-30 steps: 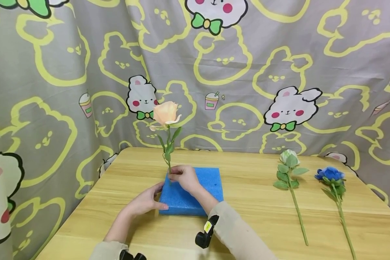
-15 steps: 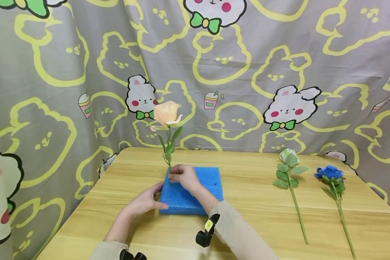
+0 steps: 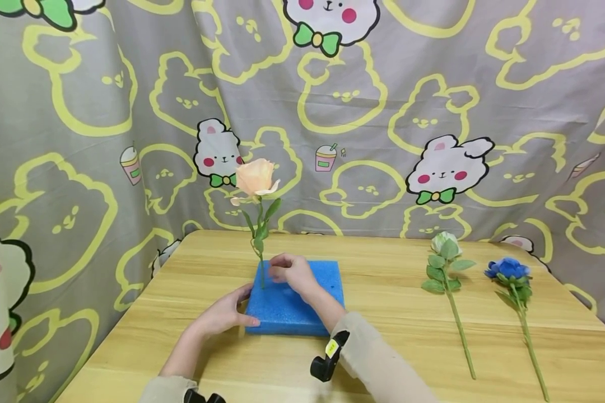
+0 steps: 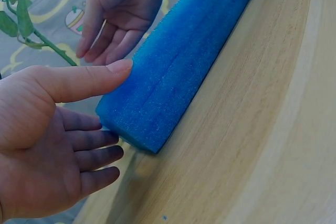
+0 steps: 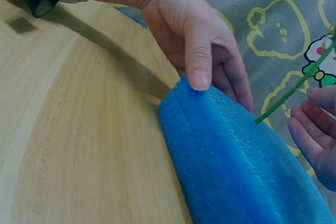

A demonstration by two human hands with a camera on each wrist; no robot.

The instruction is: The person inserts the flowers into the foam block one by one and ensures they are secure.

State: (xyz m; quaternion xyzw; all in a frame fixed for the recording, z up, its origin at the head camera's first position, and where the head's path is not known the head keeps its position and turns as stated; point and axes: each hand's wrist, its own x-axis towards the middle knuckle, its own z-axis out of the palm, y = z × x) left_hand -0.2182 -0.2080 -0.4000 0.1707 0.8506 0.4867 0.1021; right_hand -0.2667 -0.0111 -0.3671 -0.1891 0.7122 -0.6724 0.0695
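Note:
A peach rose (image 3: 255, 178) stands upright with its stem in a blue foam block (image 3: 287, 308), near the block's left side. My right hand (image 3: 293, 274) is just right of the stem, over the foam. In the right wrist view its loosely bent fingers (image 5: 315, 129) are apart from the green stem (image 5: 289, 95) and hold nothing. My left hand (image 3: 227, 310) rests at the block's left side. In the left wrist view its straight thumb touches the block's near corner, while the other fingers (image 4: 92, 156) extend loosely beside it.
On the wooden table (image 3: 383, 347), a white-green rose (image 3: 448, 280) and a blue flower (image 3: 514, 280) lie at the right, stems pointing toward me. A small dark hole shows in the foam's right part. A patterned grey curtain (image 3: 358, 129) hangs behind the table.
My right hand has let go of the rose stem and moved slightly right. The rose stays upright in the foam. My left hand keeps its place.

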